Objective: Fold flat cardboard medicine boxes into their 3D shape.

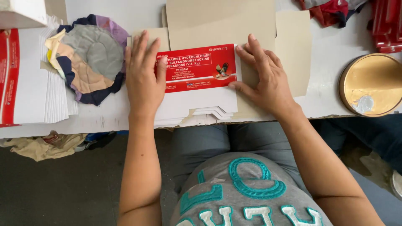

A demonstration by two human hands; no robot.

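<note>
While the left hand and right hand press flat, fingers spread, on the red-and-white carton blank at the bench's near edge, even pressure should keep its fold square.

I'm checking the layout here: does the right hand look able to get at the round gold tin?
Probably yes: the right hand rests on the flat carton, and bare table lies between it and the gold tin.
</note>
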